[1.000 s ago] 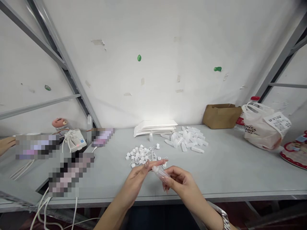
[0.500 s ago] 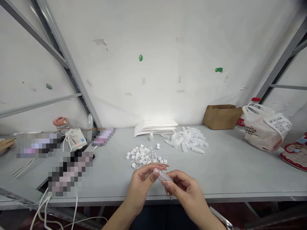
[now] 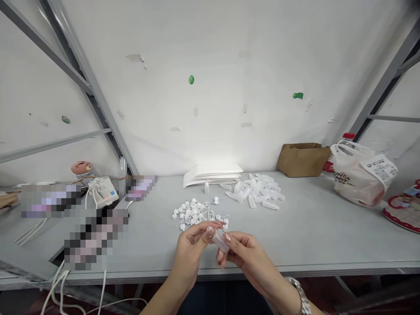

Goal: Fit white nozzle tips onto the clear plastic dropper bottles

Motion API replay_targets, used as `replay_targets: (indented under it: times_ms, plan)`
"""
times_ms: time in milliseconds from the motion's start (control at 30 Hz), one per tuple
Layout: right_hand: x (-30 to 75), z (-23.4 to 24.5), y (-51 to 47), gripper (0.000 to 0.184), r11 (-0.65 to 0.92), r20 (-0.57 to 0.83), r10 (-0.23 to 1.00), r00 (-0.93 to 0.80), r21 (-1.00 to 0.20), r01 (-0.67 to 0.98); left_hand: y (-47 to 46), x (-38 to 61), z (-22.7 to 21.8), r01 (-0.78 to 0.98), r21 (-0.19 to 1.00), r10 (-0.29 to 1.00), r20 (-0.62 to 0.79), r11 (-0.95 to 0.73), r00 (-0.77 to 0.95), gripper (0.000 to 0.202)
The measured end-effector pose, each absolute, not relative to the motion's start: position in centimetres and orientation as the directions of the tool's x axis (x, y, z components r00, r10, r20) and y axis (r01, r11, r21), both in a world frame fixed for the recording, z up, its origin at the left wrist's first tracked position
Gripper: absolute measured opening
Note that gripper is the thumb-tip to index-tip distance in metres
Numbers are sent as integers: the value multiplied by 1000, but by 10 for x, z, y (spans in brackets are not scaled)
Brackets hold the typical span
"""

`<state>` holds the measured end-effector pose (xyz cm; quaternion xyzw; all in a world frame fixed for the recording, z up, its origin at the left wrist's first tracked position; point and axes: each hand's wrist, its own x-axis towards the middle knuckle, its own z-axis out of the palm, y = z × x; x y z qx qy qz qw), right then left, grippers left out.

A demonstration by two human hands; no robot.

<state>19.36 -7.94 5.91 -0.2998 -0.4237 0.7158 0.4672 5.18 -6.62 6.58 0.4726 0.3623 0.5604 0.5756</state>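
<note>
White translucent plastic vial (image 3: 221,240): one, held tilted between both hands, above the counter (image 3: 311,245) and close to its front edge.

Left hand (image 3: 190,250): fingers (image 3: 210,232) together, tips clamped on the vial's left end.

Right hand (image 3: 246,254): fingers (image 3: 229,245) together, clamped on the vial's right side; one wristwatch (image 3: 300,295) on that wrist.

Grip, judged: two hands at once seemed to steady a small, smooth part.

White nozzle caps (image 3: 197,213): loose heap just behind the vial, nearest the hands; thin stems tangled, too overlapped to count, some dozens.

White plastic bottles (image 3: 254,190): heap behind and right of the vial, lying on their sides, roughly thirty.

Small upright bottle (image 3: 206,188): one, behind the vial, between the two heaps.

Layout, judged: like parts lay together, apparently to keep each kind separate and within reach.

White paper stack (image 3: 211,174): one, far behind the vial, against the wall.

Brown paper bag (image 3: 303,159) and white carrier bag (image 3: 356,175): one each, far right of the vial.

Co-worker's hand (image 3: 7,200): one, far left of the vial.
</note>
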Motion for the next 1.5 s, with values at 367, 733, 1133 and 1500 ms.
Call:
replay_targets:
  times_ms: [367, 733, 1133, 1500]
  plan:
    - [190, 55, -90, 24, 82, 102, 981, -165, -989, -126, -76, 63, 64, -464, 879, 987, -39, 109, 159, 24]
    - [195, 62, -79, 28, -104, 6, 939, -344, -948, -301, -69, 56, 67, -475, 872, 980, -26, 118, 197, 18]
    - [194, 64, -89, 24, 108, 120, 980, -160, -991, -81, -74, 62, 59, -498, 853, 966, -27, 156, 257, 28]
    - [203, 64, -79, 30, -653, -251, 741, -622, -483, -583, -66, 49, 71, -408, 897, 890, 37, 171, 455, 34]
